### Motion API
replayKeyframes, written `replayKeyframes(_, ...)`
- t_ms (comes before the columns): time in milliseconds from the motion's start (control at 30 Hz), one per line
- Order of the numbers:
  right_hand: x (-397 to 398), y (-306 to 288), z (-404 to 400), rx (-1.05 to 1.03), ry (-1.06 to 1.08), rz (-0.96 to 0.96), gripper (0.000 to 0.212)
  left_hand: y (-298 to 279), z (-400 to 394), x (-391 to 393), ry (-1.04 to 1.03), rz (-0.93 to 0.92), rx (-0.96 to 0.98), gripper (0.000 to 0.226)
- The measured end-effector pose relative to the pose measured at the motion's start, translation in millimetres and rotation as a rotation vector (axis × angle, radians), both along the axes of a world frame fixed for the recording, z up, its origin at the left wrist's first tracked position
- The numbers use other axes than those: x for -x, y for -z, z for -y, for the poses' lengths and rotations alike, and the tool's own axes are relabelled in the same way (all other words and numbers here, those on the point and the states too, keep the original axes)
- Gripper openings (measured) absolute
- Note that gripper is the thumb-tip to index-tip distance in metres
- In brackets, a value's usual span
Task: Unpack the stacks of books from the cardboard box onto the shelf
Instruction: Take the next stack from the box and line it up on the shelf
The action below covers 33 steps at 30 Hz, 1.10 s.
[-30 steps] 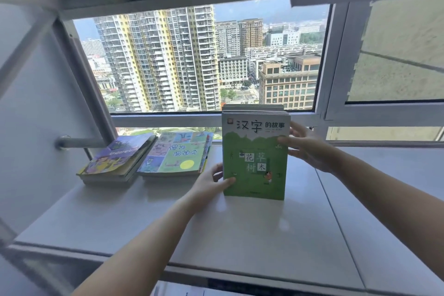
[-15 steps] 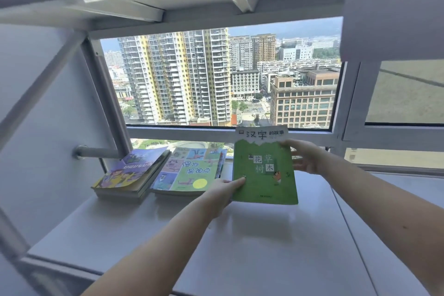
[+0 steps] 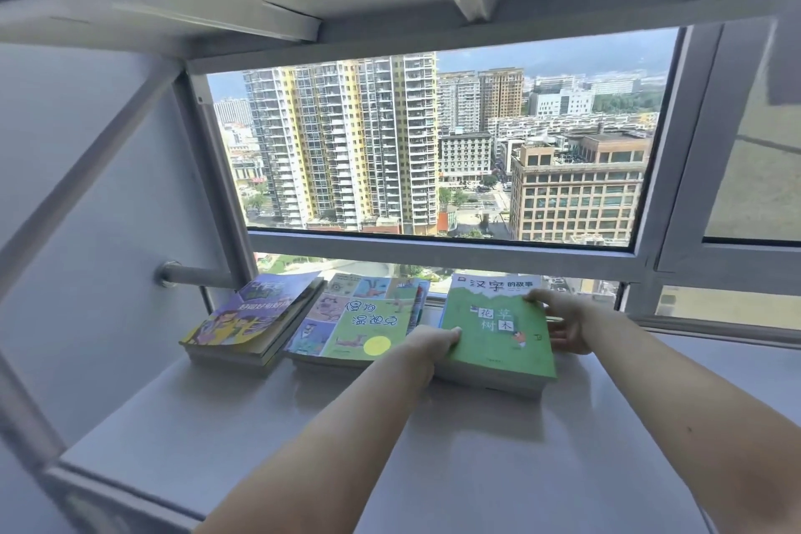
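book stacks [image 3: 498, 343]: 3 | hands [image 3: 433, 340]: 2 | shelf [image 3: 433, 447]: 1 | window [image 3: 433, 143]: 1

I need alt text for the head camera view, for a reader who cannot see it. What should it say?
Two bare hands, the left hand and the right hand, hold the sides of a green-covered stack of books lying flat on a white shelf. Two more book stacks, one purple-covered and one with a cartoon cover, lie to its left, before a window showing high-rise buildings.
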State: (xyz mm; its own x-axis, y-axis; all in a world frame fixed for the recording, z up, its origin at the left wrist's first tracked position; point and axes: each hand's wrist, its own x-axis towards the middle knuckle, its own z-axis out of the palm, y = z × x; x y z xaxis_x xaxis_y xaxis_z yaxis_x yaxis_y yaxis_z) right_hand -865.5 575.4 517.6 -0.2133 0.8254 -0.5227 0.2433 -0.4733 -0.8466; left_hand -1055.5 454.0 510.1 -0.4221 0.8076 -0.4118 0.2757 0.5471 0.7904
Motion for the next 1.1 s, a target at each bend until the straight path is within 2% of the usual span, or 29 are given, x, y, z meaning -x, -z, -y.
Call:
replayKeyframes(167,6,1,2,-0.034,0.046,0.069,0.038,-3,0,-1,0.035,-0.082,0.02,0.058)
replayKeyframes(400,14,-3,5,-0.103,0.067,0.153,0.037,-10,4,-10,0.042,-0.134,0.023,0.049)
replayKeyframes(533,16,-3,7,-0.115,0.04,0.215,0.038,-11,8,-13,0.053,-0.167,0.038,0.057)
replayKeyframes(700,26,-3,9,-0.139,0.056,0.265,0.062,-22,15,-19,0.089,-0.163,0.026,0.065)
replayKeyframes(800,28,-4,4,-0.176,0.048,0.281,0.087,-32,17,-21,0.118,-0.126,0.03,0.069)
replayKeyframes(867,28,-16,13,-0.251,0.042,0.321,0.091,-42,20,-21,0.13,-0.125,0.029,0.068)
replayKeyframes(1000,21,-37,21,-0.369,0.006,0.469,0.073,-56,25,-15,0.174,-0.337,0.006,0.062)
replayKeyframes(1067,16,-48,28,-0.452,-0.054,0.607,0.071,-61,29,-10,0.172,-0.423,-0.019,0.055)
replayKeyframes(1100,13,-52,32,-0.503,-0.093,0.669,0.07,-63,31,-7,0.165,-0.482,-0.037,0.059)
